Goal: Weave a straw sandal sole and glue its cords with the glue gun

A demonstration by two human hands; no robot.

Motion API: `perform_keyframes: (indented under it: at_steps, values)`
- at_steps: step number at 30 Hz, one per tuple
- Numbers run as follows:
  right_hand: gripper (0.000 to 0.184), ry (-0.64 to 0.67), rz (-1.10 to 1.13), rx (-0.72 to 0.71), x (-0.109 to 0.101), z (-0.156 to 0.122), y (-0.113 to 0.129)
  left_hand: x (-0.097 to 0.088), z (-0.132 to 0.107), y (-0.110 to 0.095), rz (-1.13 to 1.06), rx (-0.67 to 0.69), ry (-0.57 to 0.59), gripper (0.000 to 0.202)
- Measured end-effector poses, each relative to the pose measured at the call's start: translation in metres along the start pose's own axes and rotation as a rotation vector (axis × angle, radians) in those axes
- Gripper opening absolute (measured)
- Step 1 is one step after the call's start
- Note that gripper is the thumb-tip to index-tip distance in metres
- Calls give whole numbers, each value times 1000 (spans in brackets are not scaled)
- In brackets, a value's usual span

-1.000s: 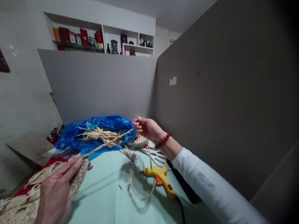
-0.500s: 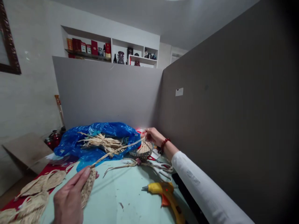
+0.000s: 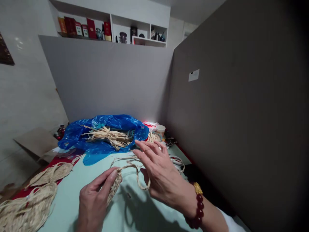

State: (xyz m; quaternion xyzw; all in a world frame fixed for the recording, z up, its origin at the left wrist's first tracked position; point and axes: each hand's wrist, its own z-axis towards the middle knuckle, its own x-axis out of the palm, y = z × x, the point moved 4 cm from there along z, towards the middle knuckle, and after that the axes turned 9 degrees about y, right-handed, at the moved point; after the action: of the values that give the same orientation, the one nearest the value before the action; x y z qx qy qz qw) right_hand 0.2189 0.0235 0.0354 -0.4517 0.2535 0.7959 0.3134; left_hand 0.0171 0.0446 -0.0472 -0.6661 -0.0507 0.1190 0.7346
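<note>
A craft workspace in a home-like room: grey partitions (image 3: 108, 80) fence a counter (image 3: 67, 196) strewn with raw straw (image 3: 108, 137) on a blue bag (image 3: 116, 122), woven mats (image 3: 26, 209) and a small woven piece (image 3: 114, 188). A wall shelf (image 3: 145, 41) behind holds boxes (image 3: 91, 28) and vases (image 3: 123, 37).

— Soft, even light in here, from overhead I'd say. The shadow on the mint-green tabletop (image 3: 96, 164) lies just beneath the right hand (image 3: 161, 174), on its near side.
— Blurry-edged shadow, too. Beyond that hand the blue plastic bag (image 3: 113, 124) carries small white glints, and the packet (image 3: 150, 124) just behind it is washed out.
— Far to the right of the hand the grey partition (image 3: 241, 112) sinks to near black.
— That's the lens darkening the corners. Straight edges bow toward the borders as well, and the left hand (image 3: 93, 199), nearest us, looks slightly soft.
</note>
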Motion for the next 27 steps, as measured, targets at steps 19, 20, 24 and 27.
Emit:
perform_keyframes:
  at_steps: [19,20,24,27]
  values:
    - [26,-138,20,-62,40,-9,7,23,-18,1,-235,-131,152,31]
    - [27,-169,19,-87,39,-10,6,25,-20,1,-283,-151,143,32]
    - [29,-151,45,-138,39,-14,5,29,-23,1,-375,-188,123,30]
    - [29,-129,39,-146,40,-16,6,29,-22,0,-418,-211,144,24]
